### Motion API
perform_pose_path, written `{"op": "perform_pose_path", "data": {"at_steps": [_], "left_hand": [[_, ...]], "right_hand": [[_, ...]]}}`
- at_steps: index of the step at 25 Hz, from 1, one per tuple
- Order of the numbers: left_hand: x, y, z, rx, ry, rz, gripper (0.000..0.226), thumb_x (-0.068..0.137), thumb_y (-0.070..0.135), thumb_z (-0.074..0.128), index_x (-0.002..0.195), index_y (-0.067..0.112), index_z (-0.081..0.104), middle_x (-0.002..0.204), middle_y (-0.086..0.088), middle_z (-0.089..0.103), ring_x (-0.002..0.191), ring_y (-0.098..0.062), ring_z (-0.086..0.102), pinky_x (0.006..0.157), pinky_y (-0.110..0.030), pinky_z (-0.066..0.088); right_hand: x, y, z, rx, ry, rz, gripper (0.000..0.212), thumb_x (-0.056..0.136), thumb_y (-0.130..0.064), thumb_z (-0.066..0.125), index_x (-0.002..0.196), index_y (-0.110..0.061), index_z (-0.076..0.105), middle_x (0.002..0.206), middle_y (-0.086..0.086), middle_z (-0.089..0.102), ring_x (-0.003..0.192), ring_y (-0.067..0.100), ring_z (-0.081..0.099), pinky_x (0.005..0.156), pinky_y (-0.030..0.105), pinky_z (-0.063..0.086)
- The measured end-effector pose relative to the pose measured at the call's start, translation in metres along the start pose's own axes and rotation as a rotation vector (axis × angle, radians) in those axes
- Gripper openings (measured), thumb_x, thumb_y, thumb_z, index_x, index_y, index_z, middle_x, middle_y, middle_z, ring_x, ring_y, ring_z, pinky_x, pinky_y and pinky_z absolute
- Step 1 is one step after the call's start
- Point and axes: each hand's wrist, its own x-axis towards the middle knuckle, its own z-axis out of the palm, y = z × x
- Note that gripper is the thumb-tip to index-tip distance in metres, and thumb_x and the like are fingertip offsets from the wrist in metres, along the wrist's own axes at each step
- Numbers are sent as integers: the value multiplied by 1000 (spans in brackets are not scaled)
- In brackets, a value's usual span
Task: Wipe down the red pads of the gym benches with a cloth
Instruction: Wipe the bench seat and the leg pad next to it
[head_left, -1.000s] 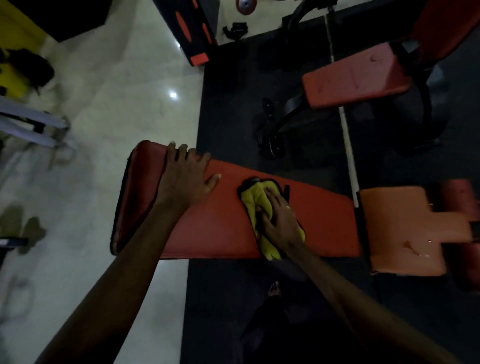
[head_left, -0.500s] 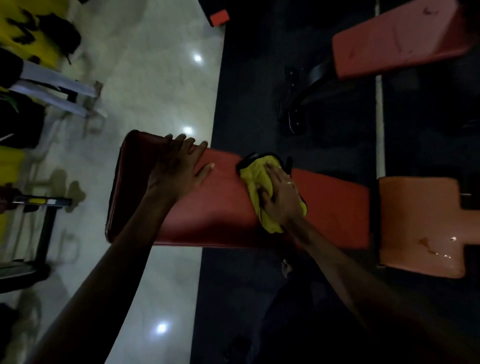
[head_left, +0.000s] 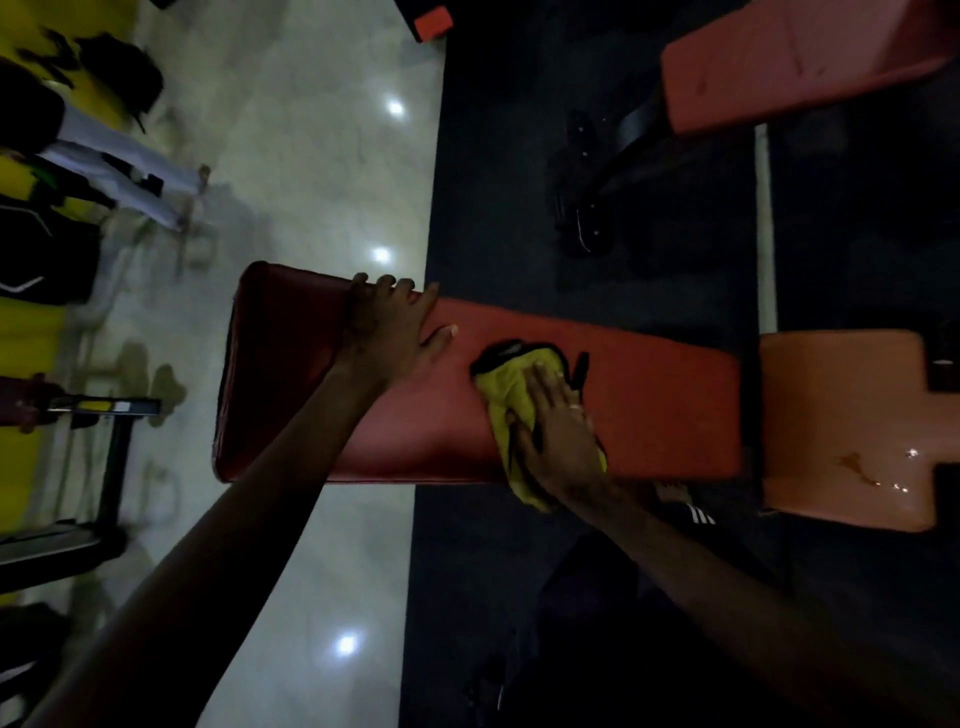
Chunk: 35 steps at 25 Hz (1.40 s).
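The long red pad of the nearest bench lay crosswise in the head view, its left end over the pale tiled floor and the rest over the dark rubber mat. The left hand rested flat on the pad near that left end, released, with the fingers spread, their tips reaching the far edge and the thumb pointing toward the cloth. The yellow cloth, edged in black, sat bunched about midway along the pad, and its lower part hung over the near edge. The right hand lay on top of it, palm down with the fingers stretched out and pressing it against the pad rather than clenching it; the thumb sat beside a fold of the fabric. Just to the right of the long pad, across a narrow gap, was the paler orange seat pad, with a few shiny wet spots near its front. A shoe with white stripes showed below the near edge of the bench. A second bench's red pad stood well apart at the upper right, above its black frame.
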Motion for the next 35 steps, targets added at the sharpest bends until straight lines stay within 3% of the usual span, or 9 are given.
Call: {"op": "perform_pose_path", "data": {"at_steps": [3, 8, 10, 15, 20, 25, 29, 33, 35], "left_hand": [[0, 0, 8, -15, 38, 1, 73, 88, 72, 29, 135, 22, 55, 122, -13, 64, 115, -35, 55, 106, -54, 26], [2, 2, 20, -52, 121, 8, 71, 90, 68, 32, 132, 18, 59, 121, -14, 64, 117, -34, 53, 108, -52, 21], [2, 3, 22, -42, 143, 8, 71, 91, 66, 29, 133, 18, 58, 123, -13, 63, 118, -34, 53, 108, -50, 17], [4, -1, 26, -9, 183, 151, 74, 94, 64, 22, 147, 18, 45, 143, -14, 53, 131, -34, 48, 113, -51, 24], [3, -1, 27, -6, 203, 217, 76, 92, 65, 27, 147, 15, 46, 142, -16, 53, 125, -35, 51, 108, -51, 32], [6, -3, 30, -11, 204, 212, 74, 93, 66, 34, 147, 16, 44, 138, -13, 55, 122, -32, 52, 107, -50, 31], [8, -2, 27, -27, 207, 203, 74, 92, 66, 34, 147, 16, 44, 135, -12, 56, 120, -32, 52, 107, -49, 32], [6, 2, 29, -27, 204, 193, 74, 92, 65, 35, 145, 15, 46, 132, -14, 58, 119, -33, 52, 106, -49, 32], [5, 4, 29, -38, 189, 189, 74, 92, 64, 35, 146, 14, 44, 135, -15, 56, 121, -33, 50, 108, -50, 30]], "right_hand": [[-37, 25, 11, -68, -5, -190, 64, 101, -48, 35, 159, -23, 26, 166, -2, 22, 154, 22, 18, 122, 44, 22], [-46, 60, 28, 140, 182, 407, 73, 95, -53, 36, 154, -10, 33, 158, 14, 37, 146, 35, 34, 118, 51, 31], [-51, 45, 33, 180, 196, 515, 78, 93, -59, 32, 155, -11, 32, 158, 16, 36, 145, 37, 35, 115, 56, 33], [-65, 19, 44, 227, 263, 174, 64, 93, -41, 48, 149, -10, 44, 153, 12, 45, 142, 30, 42, 116, 47, 35], [-16, 52, 21, 358, 421, 669, 83, 85, -69, 43, 146, -12, 48, 146, 14, 52, 134, 35, 49, 112, 43, 38], [33, -4, 13, 227, 381, 315, 56, 95, -53, 58, 140, -21, 56, 142, 2, 58, 130, 21, 53, 107, 38, 43], [93, -7, -19, 149, 332, 426, 46, 94, -58, 51, 128, -28, 59, 124, 1, 68, 115, 28, 63, 95, 41, 48], [93, -22, -12, 139, 296, 141, 43, 94, -52, 57, 128, -25, 62, 125, 0, 68, 115, 21, 62, 96, 44, 49], [92, -6, -16, 152, 288, 147, 44, 96, -51, 57, 128, -23, 64, 127, 2, 67, 116, 22, 62, 95, 37, 48]]}}
